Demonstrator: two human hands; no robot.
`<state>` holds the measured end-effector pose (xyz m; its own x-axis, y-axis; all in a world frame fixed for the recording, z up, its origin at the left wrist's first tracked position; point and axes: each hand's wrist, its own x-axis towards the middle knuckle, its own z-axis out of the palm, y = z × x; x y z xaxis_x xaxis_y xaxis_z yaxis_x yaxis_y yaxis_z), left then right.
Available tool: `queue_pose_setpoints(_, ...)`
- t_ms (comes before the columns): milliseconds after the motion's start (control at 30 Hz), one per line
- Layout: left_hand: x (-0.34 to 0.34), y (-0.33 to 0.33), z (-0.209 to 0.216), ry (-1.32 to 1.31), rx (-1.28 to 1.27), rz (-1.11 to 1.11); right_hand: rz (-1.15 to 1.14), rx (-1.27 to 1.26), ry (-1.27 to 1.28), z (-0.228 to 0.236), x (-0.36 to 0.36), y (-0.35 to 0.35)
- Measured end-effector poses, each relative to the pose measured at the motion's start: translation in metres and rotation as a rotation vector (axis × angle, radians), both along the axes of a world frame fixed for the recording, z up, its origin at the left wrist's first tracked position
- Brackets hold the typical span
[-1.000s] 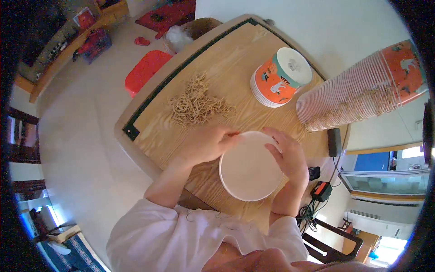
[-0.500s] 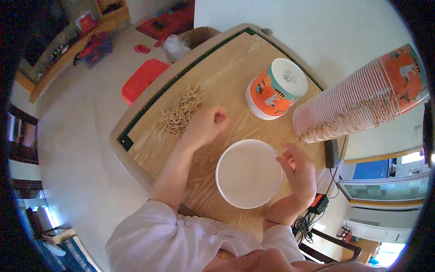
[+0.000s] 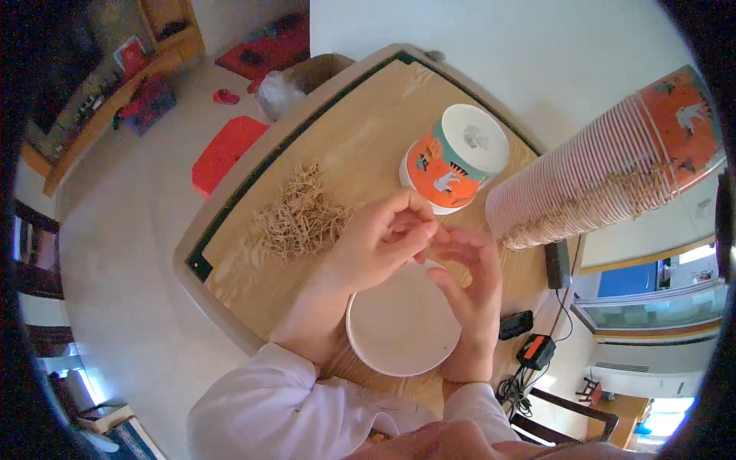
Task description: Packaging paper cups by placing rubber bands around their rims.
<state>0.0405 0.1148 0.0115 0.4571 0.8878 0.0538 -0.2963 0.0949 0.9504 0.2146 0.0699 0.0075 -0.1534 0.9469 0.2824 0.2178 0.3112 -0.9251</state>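
Note:
My left hand (image 3: 387, 241) is closed, thumb and forefinger pinched over the far rim of a white round paper tub (image 3: 402, 330). Whatever lies in that pinch is too small to make out. My right hand (image 3: 474, 268) meets the left fingertips; its fingers are curved, with the thumb standing apart from them and nothing visible in between. The tub faces me mouth up. Left of my left hand lies a loose heap of tan rubber bands (image 3: 303, 218). Beyond both hands stands a short upside-down stack of orange printed paper tubs (image 3: 452, 165).
A long leaning stack of nested tubs (image 3: 583, 169), with tan bands along its side, fills the table's right. Near it lie a black adapter (image 3: 558, 264), a dark phone-like object (image 3: 515, 325) and a black box with cables (image 3: 537, 351). A red stool (image 3: 228, 153) stands beyond the table's left edge.
My left hand has moved right, away from the rubber bands, and my right hand has moved left to meet it. The dark phone-like object now shows beside my right forearm.

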Motion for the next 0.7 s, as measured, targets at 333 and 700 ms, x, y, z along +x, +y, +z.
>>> queue_pose_setpoints(333,0.008,-0.005,-0.005,0.127,0.331,-0.014,0.049,-0.127,0.339,-0.002,-0.005,0.005)
queue_pose_setpoints(700,-0.024,-0.014,0.01,0.733,0.416,0.762,-0.255,-0.077,0.068,0.018,0.02,-0.005)
